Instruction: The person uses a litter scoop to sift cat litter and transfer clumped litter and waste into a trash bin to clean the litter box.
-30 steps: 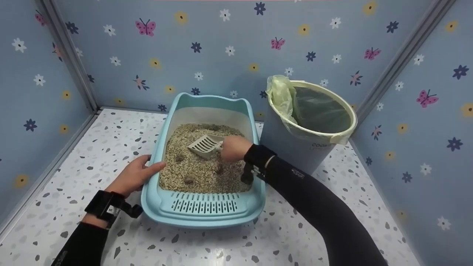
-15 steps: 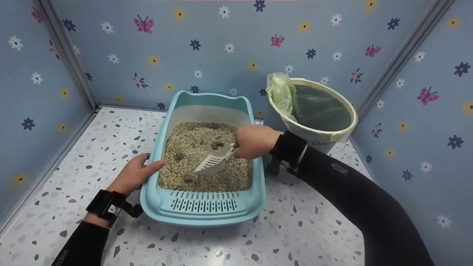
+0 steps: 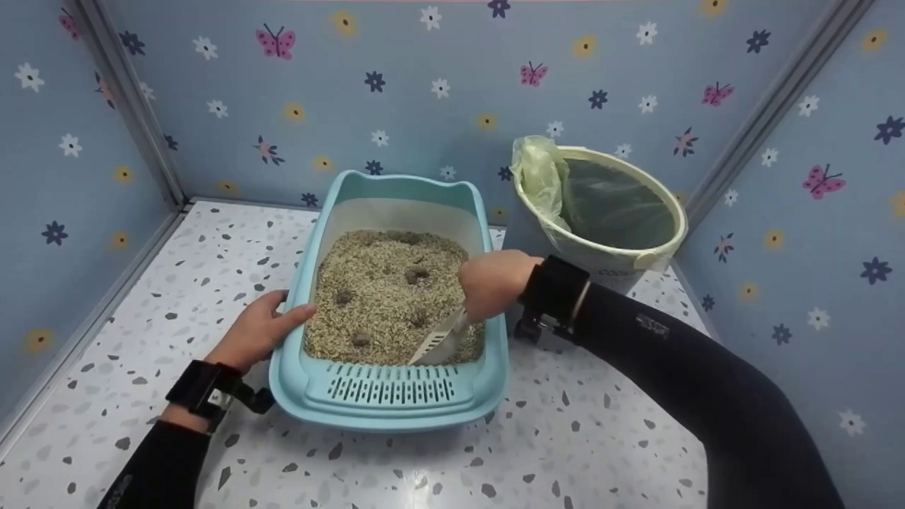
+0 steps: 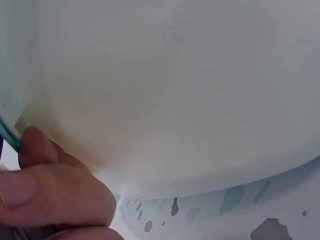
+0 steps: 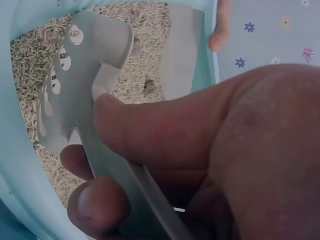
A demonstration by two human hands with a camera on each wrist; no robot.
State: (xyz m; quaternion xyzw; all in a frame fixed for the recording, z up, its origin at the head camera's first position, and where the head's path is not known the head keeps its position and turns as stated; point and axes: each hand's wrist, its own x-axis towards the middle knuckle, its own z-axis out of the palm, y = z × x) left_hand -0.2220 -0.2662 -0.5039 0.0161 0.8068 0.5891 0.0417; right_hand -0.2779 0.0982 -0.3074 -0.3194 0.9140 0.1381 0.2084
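Note:
A light-blue litter box (image 3: 389, 418) stands on the floor, filled with pale pellet litter (image 3: 385, 293) that has several dark clumps (image 3: 417, 274) in it. My left hand (image 3: 256, 331) grips the box's left rim, thumb over the top; the left wrist view shows fingers (image 4: 60, 197) curled beneath the edge. In my right hand (image 3: 497, 281) is the handle of a beige slotted litter scoop (image 3: 443, 343). The scoop is tilted, its tip down at the front right of the litter, beside the slotted front ledge. In the right wrist view its blade (image 5: 92, 60) carries no visible clump.
Right behind the box is a tall bin (image 3: 601, 263) lined with a pale green bag (image 3: 543, 177), bunched over its left rim. Flower-patterned walls (image 3: 438, 106) enclose the speckled floor (image 3: 565, 452) at the back and both sides.
My right hand has moved the scoop from the middle of the litter to the front right, tilting it steeply. The clump it covered now shows. My left hand stays on the rim.

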